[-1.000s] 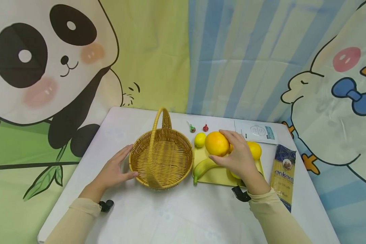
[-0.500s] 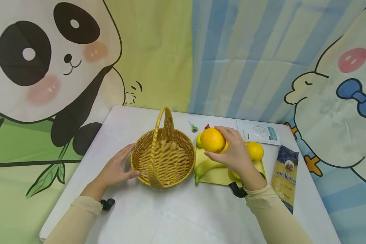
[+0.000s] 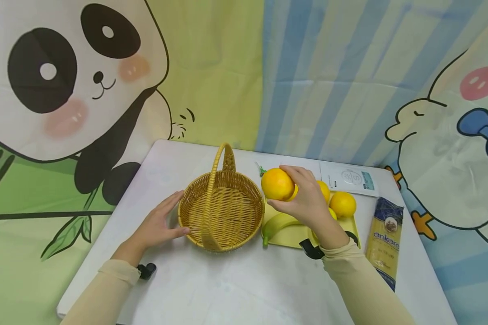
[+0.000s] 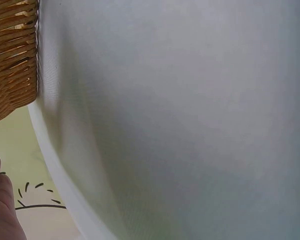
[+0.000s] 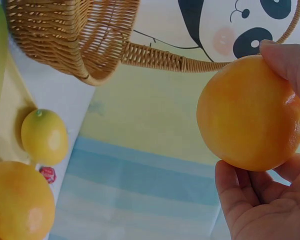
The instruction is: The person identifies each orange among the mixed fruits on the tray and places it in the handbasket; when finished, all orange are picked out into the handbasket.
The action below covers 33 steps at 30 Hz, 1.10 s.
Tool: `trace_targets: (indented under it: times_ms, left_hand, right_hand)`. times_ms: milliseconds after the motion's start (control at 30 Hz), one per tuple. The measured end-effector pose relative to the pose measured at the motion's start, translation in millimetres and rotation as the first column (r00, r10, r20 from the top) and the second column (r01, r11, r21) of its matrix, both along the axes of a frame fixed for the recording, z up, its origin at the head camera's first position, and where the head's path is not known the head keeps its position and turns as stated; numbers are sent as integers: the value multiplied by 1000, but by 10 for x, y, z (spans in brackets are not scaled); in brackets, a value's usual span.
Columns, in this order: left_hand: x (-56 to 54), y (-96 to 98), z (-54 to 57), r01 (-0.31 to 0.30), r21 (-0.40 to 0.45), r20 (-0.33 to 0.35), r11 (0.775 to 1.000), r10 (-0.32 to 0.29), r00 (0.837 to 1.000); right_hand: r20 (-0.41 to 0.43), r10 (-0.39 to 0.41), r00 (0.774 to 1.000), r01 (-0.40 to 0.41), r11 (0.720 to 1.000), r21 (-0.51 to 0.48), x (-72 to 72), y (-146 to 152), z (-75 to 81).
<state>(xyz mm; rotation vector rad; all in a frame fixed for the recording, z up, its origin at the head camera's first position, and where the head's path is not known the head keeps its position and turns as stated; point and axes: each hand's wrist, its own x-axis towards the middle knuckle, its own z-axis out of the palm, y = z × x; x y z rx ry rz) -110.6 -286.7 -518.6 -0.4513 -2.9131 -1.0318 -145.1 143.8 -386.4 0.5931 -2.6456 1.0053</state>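
In the head view my right hand grips a large orange between thumb and fingers, raised above the yellow tray. The right wrist view shows the same orange whole, thumb on one side and fingers on the other. Left of the tray stands a wicker basket with a tall arched handle, nothing inside it. My left hand lies beside the basket with fingers and thumb spread, their tips right at its left side. A banana lies at the tray's front left.
More round fruit sits on the tray, including another orange and a lemon. A pasta packet lies to the right, a white pouch behind. A green-wrapped lollipop is near the back edge.
My right hand has carried the orange left and slightly up, off the tray's middle toward the basket. My left hand keeps its place at the basket. The head view has shifted slightly.
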Motion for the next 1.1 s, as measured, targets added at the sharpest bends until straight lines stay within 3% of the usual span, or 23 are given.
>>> trace_targets:
  times_ms: [1100]
  left_hand:
    - [34, 42, 35, -19, -32, -4, 999, 19, 1000]
  right_hand:
    - [118, 72, 990, -75, 997, 16, -180, -438, -73]
